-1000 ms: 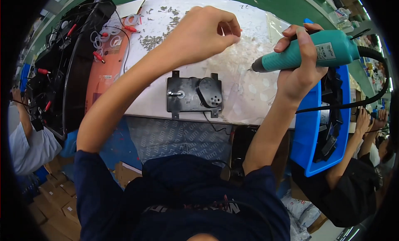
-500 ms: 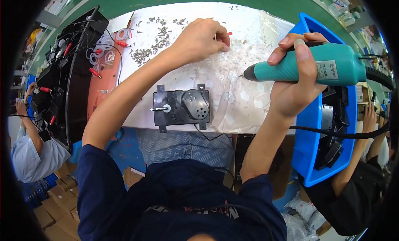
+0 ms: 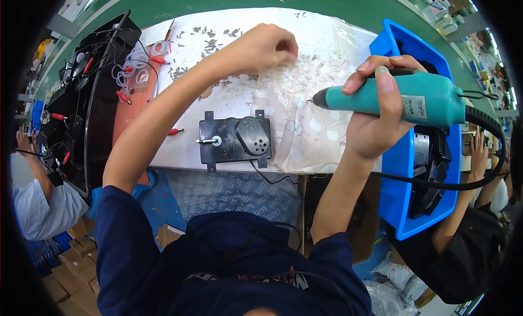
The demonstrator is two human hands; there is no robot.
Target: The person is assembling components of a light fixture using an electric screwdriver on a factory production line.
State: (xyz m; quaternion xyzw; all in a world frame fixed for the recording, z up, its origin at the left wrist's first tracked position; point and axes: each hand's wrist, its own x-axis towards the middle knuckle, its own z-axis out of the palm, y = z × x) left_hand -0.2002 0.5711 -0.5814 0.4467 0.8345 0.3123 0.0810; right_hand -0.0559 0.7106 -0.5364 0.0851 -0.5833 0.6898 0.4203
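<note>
My right hand [image 3: 376, 128] grips a green electric screwdriver [image 3: 427, 101], its bit pointing left above the worktop. Over the far middle of the worktop, my left hand [image 3: 267, 48] has its fingers curled together and slightly blurred; whatever is between the fingertips is hidden. Scattered small screws [image 3: 211, 45] lie beyond my left forearm. Nearer to me, untouched by either hand, a black plastic housing [image 3: 227, 144] lies flat with corner tabs, an oval part with holes, and a metal shaft through a white washer. A thin black cable runs from its near side.
At the left stands a black bin [image 3: 101, 114] with cables and red plugs. Clear tubing rings [image 3: 126, 68] lie beside it. A blue bin [image 3: 389, 207] of black parts stands at the right, under the screwdriver's cord [image 3: 436, 184]. Other people sit at both sides.
The screwdriver and my right hand have shifted slightly left. My left hand stays over the same area with its fingers curled further, and a red plug shows beside the left forearm.
</note>
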